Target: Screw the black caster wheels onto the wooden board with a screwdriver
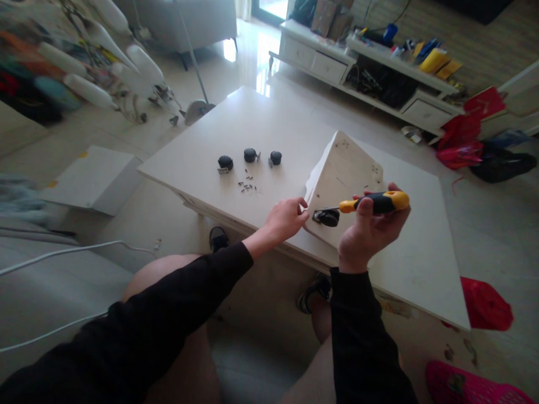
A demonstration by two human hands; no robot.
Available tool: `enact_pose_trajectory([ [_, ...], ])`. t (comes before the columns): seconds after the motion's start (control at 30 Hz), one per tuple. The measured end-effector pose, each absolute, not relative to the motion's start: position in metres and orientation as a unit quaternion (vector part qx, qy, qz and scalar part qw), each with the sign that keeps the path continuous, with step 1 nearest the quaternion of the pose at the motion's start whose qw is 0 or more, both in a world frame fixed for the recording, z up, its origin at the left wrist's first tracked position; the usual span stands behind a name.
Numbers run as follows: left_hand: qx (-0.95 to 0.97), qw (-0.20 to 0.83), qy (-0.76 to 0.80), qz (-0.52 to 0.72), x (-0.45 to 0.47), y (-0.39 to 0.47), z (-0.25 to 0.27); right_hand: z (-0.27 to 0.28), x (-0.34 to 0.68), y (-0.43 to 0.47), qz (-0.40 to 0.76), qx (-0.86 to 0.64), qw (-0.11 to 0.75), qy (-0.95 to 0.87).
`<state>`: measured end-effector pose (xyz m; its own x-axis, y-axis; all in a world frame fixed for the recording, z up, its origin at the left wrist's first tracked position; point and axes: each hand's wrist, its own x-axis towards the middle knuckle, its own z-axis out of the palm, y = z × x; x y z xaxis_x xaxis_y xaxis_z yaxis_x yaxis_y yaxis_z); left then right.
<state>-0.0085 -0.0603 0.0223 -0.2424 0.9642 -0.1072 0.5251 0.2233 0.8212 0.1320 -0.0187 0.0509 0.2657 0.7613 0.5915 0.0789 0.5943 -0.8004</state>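
Observation:
A white base-like piece (349, 174) lies on the table with groups of small holes at its corners. At its near left corner sits a black caster wheel (329, 217) on a metal plate. My right hand (365, 235) grips a yellow and black screwdriver (383, 203), whose shaft reaches left to the plate of that caster. With curled fingers, my left hand (287, 217) holds the left edge of the white piece, close to the caster. Further left on the table are three loose casters (250, 155) and several small screws (246, 186).
The white table (290, 118) stands in front of my knees. A white box (95, 179) is on the floor to the left. Behind are a low cabinet (311, 59) and a grey sofa (197, 25). Red bags (458, 143) lie at the right, and a pink basket-like thing (471, 387) is near me.

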Motion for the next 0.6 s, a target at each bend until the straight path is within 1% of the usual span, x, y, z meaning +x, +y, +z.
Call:
enact_pose_trajectory([
  [0.23, 0.550, 0.313, 0.693, 0.345, -0.017, -0.051, 0.028, 0.053, 0.134, -0.015, 0.263, -0.378, 0.691, -0.557],
  [0.43, 0.561, 0.346, 0.648, 0.381, -0.020, -0.042, 0.038, 0.051, 0.136, -0.003, 0.251, -0.358, 0.713, -0.548],
  [0.6, 0.584, 0.385, 0.594, 0.397, -0.014, -0.035, 0.040, 0.052, 0.137, -0.003, 0.259, -0.379, 0.679, -0.574],
])
